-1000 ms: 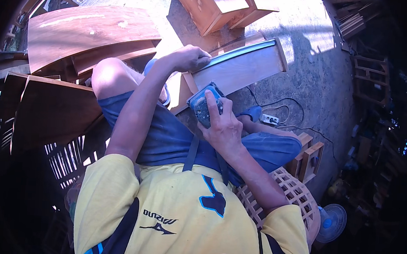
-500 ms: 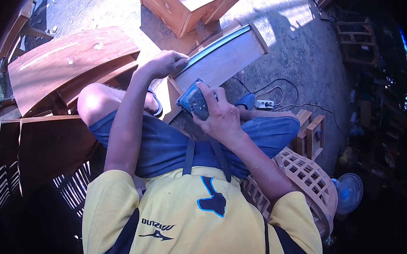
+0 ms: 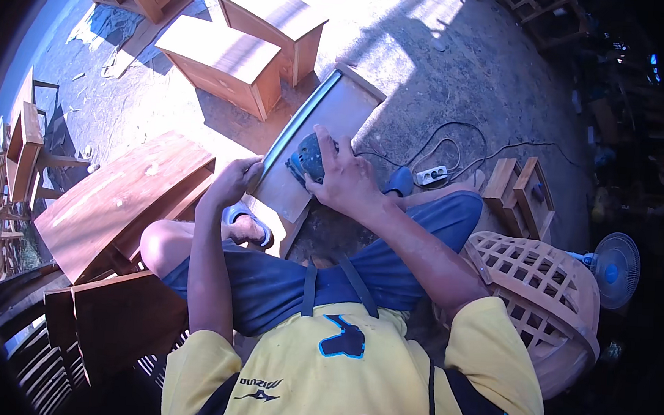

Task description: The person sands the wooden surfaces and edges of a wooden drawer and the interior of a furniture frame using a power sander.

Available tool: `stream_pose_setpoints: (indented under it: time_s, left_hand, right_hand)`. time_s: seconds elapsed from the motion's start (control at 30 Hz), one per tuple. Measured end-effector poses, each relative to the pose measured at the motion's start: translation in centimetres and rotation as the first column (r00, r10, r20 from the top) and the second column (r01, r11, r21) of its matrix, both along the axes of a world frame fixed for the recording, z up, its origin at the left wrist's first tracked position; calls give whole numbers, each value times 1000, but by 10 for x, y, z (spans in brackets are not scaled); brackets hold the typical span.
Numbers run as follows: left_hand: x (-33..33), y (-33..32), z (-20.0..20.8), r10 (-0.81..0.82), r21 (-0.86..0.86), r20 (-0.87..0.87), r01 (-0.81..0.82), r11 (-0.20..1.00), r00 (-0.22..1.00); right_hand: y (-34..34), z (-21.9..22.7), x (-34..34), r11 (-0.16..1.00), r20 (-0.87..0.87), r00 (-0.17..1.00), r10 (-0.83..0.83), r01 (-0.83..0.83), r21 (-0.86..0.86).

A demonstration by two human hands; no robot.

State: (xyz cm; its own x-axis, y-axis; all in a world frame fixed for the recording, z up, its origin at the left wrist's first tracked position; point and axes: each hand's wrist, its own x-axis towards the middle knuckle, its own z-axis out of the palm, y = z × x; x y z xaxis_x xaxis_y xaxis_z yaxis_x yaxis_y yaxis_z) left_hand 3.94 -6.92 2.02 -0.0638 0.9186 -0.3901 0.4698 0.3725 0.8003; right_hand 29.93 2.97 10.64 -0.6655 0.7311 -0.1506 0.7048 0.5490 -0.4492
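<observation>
My right hand (image 3: pixel 345 176) is wrapped over a dark blue palm sander (image 3: pixel 304 160), which rests on the pale flat panel of a wooden drawer-like piece (image 3: pixel 345 109). The piece slants away from me between my legs, with a shiny greenish strip (image 3: pixel 301 120) along its left edge. At the near end of that edge, my left hand (image 3: pixel 236 180) is closed on the piece, its fingertips partly hidden. The sander's underside cannot be seen.
Two small wooden cabinets (image 3: pixel 223 56) stand ahead. Curved wooden furniture (image 3: pixel 131 195) lies at my left. To the right are a white power strip (image 3: pixel 431 175) with trailing cables (image 3: pixel 495 149), wooden frames (image 3: pixel 521 192), a latticed wooden piece (image 3: pixel 532 284) and a fan (image 3: pixel 615 270).
The sander has moved farther up the panel from its near end, under my right hand. The wooden piece now points more steeply away in view. My left hand keeps to its left edge, and the whole view has shifted.
</observation>
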Motion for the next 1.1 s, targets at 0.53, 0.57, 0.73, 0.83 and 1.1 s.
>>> stream_pose_setpoints:
  time_s: [0.53,0.57,0.73,0.83,1.1]
  left_hand:
    - [-3,1,-8,13,95,-26,-11,995,1000]
    - [-1,3,-10,13,81,-19,-11,997,1000]
    - [-5,-4,-11,40,106,-92,-30,994,995]
    - [-1,4,-1,35,84,-101,-27,996,994]
    - [18,29,-33,72,91,-188,-56,994,980]
  right_hand:
    - [-33,-4,1,983,-75,982,176,-170,72]
    - [-59,-14,3,961,-126,955,267,-254,114]
    - [-73,-17,29,947,-206,927,314,-290,140]
    - [4,-28,55,980,-307,944,123,-68,184]
    - [33,-59,70,943,-550,820,-160,291,160]
